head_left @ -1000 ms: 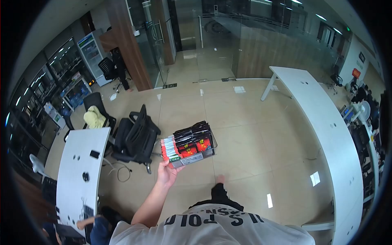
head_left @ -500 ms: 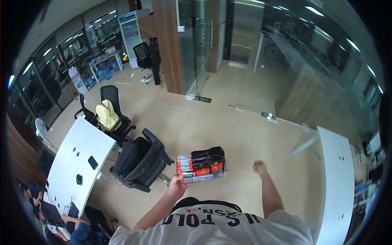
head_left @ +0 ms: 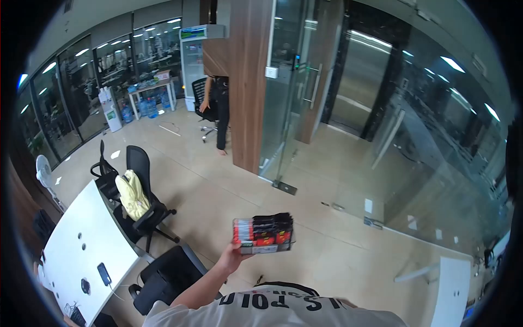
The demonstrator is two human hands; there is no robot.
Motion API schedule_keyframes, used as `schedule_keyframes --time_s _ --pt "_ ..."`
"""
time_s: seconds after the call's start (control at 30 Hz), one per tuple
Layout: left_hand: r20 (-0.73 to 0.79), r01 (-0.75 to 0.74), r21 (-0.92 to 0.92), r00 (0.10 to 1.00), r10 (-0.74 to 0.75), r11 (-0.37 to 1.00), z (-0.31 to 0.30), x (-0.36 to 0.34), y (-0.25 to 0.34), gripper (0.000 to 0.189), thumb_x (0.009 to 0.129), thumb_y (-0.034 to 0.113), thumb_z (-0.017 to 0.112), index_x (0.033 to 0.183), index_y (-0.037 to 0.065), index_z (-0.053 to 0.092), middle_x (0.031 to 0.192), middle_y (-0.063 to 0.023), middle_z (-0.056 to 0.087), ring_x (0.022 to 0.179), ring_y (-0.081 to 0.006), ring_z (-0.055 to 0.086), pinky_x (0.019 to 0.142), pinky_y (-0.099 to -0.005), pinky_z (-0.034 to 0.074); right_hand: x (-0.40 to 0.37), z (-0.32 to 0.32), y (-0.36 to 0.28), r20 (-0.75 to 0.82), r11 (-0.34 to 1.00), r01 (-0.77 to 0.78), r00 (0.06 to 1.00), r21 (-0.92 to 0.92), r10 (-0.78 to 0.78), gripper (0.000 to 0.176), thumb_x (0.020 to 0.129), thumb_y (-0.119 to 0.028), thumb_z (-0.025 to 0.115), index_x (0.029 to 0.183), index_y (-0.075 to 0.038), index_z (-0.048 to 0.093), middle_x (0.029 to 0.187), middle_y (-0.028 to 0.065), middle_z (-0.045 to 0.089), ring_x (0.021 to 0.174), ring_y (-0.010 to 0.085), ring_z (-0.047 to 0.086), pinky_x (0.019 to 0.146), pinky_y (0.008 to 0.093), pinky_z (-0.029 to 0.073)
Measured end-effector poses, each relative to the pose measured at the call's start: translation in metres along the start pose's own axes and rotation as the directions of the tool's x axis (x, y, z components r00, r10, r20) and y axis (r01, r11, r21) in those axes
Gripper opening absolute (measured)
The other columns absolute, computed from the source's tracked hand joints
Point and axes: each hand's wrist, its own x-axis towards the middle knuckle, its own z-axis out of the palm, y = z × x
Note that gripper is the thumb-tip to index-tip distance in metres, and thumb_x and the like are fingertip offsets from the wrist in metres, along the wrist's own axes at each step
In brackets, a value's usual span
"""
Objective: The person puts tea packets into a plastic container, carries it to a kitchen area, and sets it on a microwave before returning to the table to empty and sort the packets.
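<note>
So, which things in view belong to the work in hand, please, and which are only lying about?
In the work:
- left hand
- container it holds
- packets inside

Only lying about:
- yellow bag on a black chair
- phone on the white table

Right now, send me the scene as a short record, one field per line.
Left hand: holds a see-through tray of red, black and silver packets
Right hand: not in view
Left side: white table; black chair with a pale yellow bag
Ahead: brown wooden pillar beside a clear glass door
Person: in black trousers, left of the pillar
</note>
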Motion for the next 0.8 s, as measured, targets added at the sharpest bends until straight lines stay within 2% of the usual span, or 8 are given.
schedule_keyframes --time_s 0.03,0.13,0.33,0.53,0.67,0.7,0.73,0.8 --pt "0.002 -0.033 0.007 0.999 0.033 0.999 0.002 0.032 0.019 0.072 0.088 0.037 0.069 0.15 0.008 0.045 0.144 -0.0105 0.061 0.131 -0.0324 0.061 0.112 -0.0519 0.05 0.017 -0.007 -0.001 0.088 0.976 -0.122 0.99 0.183 0.107 0.036 0.101 -0.034 0.061 0.123 -0.008 0.072 0.119 0.0164 0.073 0.111 0.0251 0.07 0.096 0.0365 0.054" --pt "0.015 -0.089 0.008 0.996 0.089 0.996 -0.001 0.122 0.073 0.074 0.087 0.036 0.07 0.15 0.007 0.043 0.143 -0.0123 0.061 0.132 -0.0329 0.06 0.113 -0.0531 0.048 0.119 -0.042 0.0 0.453 0.402 -0.6 0.794 0.692 0.404 0.034 0.1 -0.034 0.062 0.118 -0.007 0.073 0.116 0.0164 0.073 0.108 0.0261 0.07 0.093 0.0382 0.054" --pt "-0.135 -0.151 -0.09 0.981 0.138 0.985 -0.033 0.251 0.163 0.077 0.081 0.041 0.073 0.146 0.007 0.052 0.145 -0.0134 0.061 0.134 -0.0327 0.058 0.116 -0.0521 0.044 0.402 -0.101 0.006 0.555 0.419 -0.634 0.773 0.651 0.307 0.031 0.098 -0.033 0.064 0.11 -0.007 0.074 0.11 0.0164 0.074 0.102 0.028 0.071 0.087 0.0415 0.055" --pt "-0.338 -0.286 0.041 0.897 0.283 0.957 -0.078 0.357 0.283 0.074 0.082 0.04 0.073 0.144 0.006 0.054 0.141 -0.0139 0.064 0.131 -0.0316 0.062 0.116 -0.0517 0.045 0.787 -0.21 0.012 0.473 0.798 -0.397 0.866 0.455 0.161 0.028 0.096 -0.033 0.066 0.101 -0.007 0.075 0.104 0.0165 0.074 0.097 0.03 0.072 0.082 0.0448 0.056" --pt "-0.366 -0.473 0.02 0.816 0.447 0.881 -0.15 0.402 0.343 0.072 0.086 0.036 0.07 0.147 0.006 0.049 0.142 -0.0138 0.062 0.129 -0.0318 0.062 0.113 -0.0539 0.049 1.125 -0.324 -0.08 -0.21 0.957 0.231 0.941 -0.175 -0.265 0.028 0.095 -0.033 0.068 0.096 -0.006 0.075 0.1 0.0165 0.074 0.093 0.0312 0.072 0.078 0.047 0.056" --pt "-0.414 -0.492 0.004 0.792 0.449 0.871 -0.165 0.415 0.352 0.073 0.084 0.038 0.072 0.146 0.006 0.051 0.141 -0.0133 0.063 0.129 -0.0315 0.062 0.112 -0.0525 0.048 1.198 -0.364 -0.12 -0.361 0.908 0.415 0.84 -0.051 -0.404 0.036 0.102 -0.038 0.061 0.092 -0.006 0.072 0.095 0.0126 0.073 0.084 0.0282 0.072 0.069 0.0422 0.056" --pt "-0.451 -0.509 -0.007 0.77 0.452 0.86 -0.173 0.424 0.368 0.075 0.082 0.04 0.073 0.146 0.006 0.052 0.141 -0.0128 0.064 0.129 -0.0311 0.062 0.112 -0.0512 0.048 1.208 -0.448 -0.202 -0.159 0.815 0.232 0.972 0.531 -0.173 0.034 0.105 -0.038 0.058 0.099 -0.006 0.069 0.092 0.0094 0.072 0.074 0.0221 0.069 0.061 0.0378 0.055" --pt "-0.505 -0.527 -0.042 0.744 0.437 0.849 -0.214 0.447 0.399 0.079 0.078 0.042 0.074 0.146 0.007 0.053 0.141 -0.0115 0.064 0.129 -0.0315 0.061 0.11 -0.0492 0.049 1.217 -0.552 -0.338 -0.069 0.553 0.148 0.985 0.82 -0.161 0.023 0.103 -0.027 0.062 0.109 -0.006 0.068 0.085 0.0088 0.07 0.071 0.0168 0.066 0.061 0.0325 0.053"
